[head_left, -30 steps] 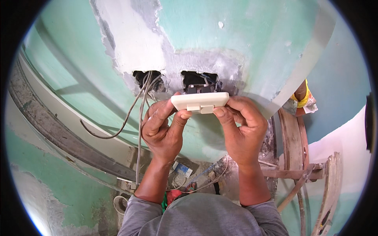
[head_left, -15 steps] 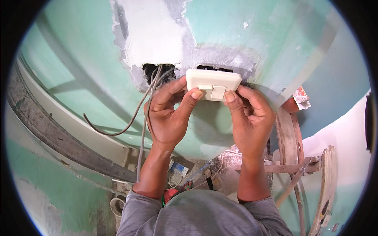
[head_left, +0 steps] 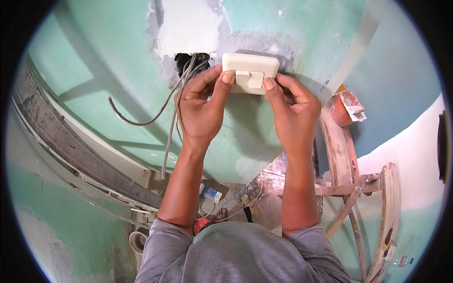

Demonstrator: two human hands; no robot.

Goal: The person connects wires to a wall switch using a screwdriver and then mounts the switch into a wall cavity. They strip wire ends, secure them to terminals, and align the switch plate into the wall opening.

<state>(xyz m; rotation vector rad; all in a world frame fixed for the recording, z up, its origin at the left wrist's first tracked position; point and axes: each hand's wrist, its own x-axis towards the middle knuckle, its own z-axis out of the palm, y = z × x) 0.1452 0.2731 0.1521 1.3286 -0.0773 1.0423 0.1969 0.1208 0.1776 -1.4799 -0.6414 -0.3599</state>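
Note:
A cream light switch (head_left: 250, 61) with two rockers is held against the wall between my hands. My left hand (head_left: 203, 106) grips its left side, thumb on the front by the left rocker and fingers at the edge. On the other side my right hand (head_left: 295, 111) pinches the right edge, with its thumb near the lower right corner. The plate covers the wall opening behind it. Just left of it is an open wall box hole (head_left: 185, 61), from which grey cables (head_left: 175, 101) hang down past my left hand and wrist.
Green wall (head_left: 250, 137) with patches of white and grey filler surrounds the switch. To the right, an orange container (head_left: 342, 111) sits on a wooden frame (head_left: 349, 188). A bucket (head_left: 138, 241) and a blue-and-white packet (head_left: 211, 193) lie lower down on the floor.
The switch now sits against the wall, hiding the dark opening that showed above it. Both hands have moved up with it, and the view has shifted.

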